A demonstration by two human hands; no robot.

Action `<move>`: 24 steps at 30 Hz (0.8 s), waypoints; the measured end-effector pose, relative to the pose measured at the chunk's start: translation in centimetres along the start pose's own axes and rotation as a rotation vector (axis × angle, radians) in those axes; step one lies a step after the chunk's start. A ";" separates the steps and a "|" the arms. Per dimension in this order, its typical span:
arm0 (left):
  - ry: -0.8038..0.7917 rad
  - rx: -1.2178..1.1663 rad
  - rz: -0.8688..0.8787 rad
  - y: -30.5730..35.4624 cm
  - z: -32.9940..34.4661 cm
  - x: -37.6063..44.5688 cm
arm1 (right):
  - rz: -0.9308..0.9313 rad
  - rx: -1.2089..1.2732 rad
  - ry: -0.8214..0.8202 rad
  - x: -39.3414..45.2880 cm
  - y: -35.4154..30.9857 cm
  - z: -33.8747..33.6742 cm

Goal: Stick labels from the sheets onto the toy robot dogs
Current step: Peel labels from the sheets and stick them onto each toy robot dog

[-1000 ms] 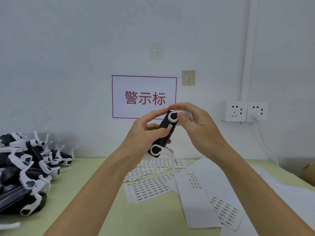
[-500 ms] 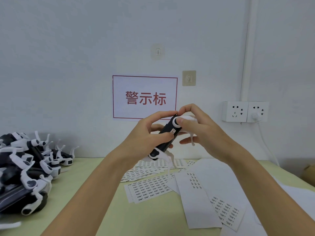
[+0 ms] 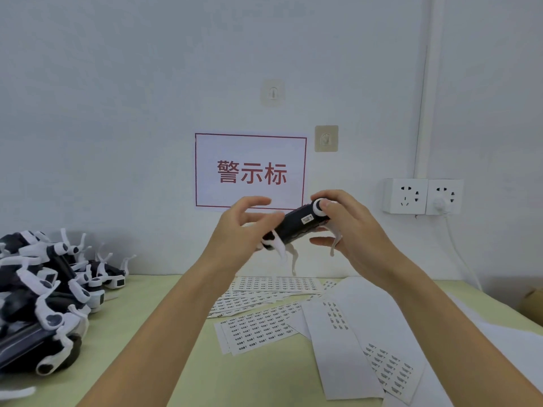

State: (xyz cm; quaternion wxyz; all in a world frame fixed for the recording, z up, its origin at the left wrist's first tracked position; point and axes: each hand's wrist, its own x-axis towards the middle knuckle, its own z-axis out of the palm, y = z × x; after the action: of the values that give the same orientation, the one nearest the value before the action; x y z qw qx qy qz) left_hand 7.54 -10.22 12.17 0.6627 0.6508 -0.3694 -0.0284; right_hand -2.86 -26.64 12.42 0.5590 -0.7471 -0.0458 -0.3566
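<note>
Right hand (image 3: 352,230) fingers clamp the toy dog (image 3: 296,226) by one end. Left hand (image 3: 238,230) fingers spread loose – contact with it unclear, blurred.

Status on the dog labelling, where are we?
Done: the held dog already carries a white label on its black body. In hand: the right hand grips that dog at one end; the left hand is open beside it. Left: a pile of dogs lies on the table's left, their labels impossible to tell, and label sheets remain.
</note>
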 end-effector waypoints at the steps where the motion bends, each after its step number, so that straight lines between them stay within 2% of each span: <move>1: -0.001 -0.081 -0.059 0.0 0.0 0.1 | 0.005 0.036 0.019 0.0 0.1 0.0; 4: -0.042 -0.235 -0.152 0.0 0.4 0.0 | 0.011 0.102 0.034 0.1 0.1 0.4; 11: -0.005 -0.430 -0.017 0.4 0.5 -0.4 | -0.046 0.196 -0.044 -0.3 -0.3 0.1; 24: -0.026 -0.306 0.149 0.7 0.9 -0.8 | 0.007 0.247 -0.120 -0.5 -0.7 -0.8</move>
State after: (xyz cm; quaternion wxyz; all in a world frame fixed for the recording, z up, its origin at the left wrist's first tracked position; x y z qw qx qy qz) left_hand 6.24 -10.47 12.31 0.7496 0.5128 -0.4163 -0.0436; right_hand -3.93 -26.87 12.83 0.6442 -0.6928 -0.1204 -0.3009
